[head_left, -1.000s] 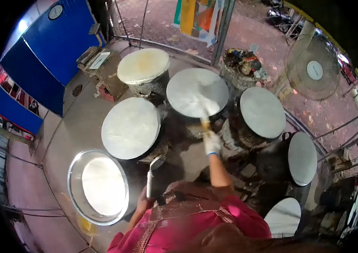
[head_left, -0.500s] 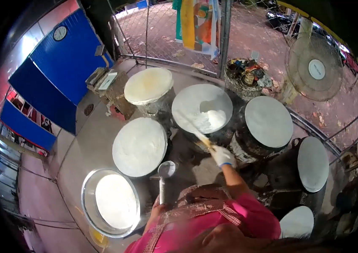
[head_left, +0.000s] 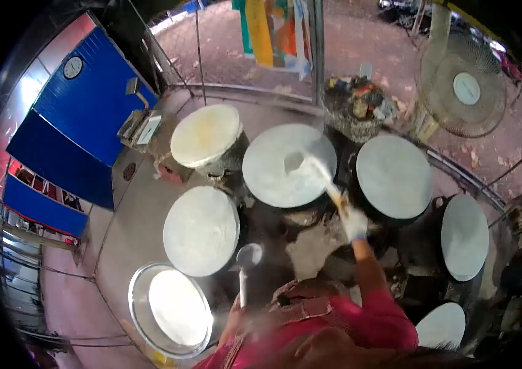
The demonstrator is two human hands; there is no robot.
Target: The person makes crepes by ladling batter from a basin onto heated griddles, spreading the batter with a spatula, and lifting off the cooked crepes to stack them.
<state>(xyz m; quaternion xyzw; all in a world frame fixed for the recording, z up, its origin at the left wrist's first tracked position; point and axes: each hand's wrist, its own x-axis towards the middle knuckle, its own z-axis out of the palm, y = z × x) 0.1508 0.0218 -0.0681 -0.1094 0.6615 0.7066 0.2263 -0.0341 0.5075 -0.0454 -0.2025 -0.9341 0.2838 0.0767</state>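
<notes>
My right hand (head_left: 354,224), in a white glove, is closed around the wooden handle of a long tool (head_left: 334,192). Its pale far end is blurred and lies over the right side of a round, flat griddle-like top (head_left: 267,178) coated in white. A darker grey patch shows near the middle of that coating. At the lower centre my left hand (head_left: 234,317), partly hidden by the sleeve and body, grips a ladle (head_left: 249,256) by its white handle, bowl end pointing away from me. To its left stands a wide metal basin (head_left: 139,295) holding white liquid.
More round pale tops surround me: one at left (head_left: 201,230), one on the right (head_left: 394,177), another farther right (head_left: 465,237). A covered drum (head_left: 207,135) stands behind. A bin of clutter (head_left: 359,107) and a fan (head_left: 465,86) are near the mesh fence.
My right hand has swung the tool rightward across the griddle top, and the bright white heap there has been spread. My left hand still holds the ladle. The camera view has shifted slightly.
</notes>
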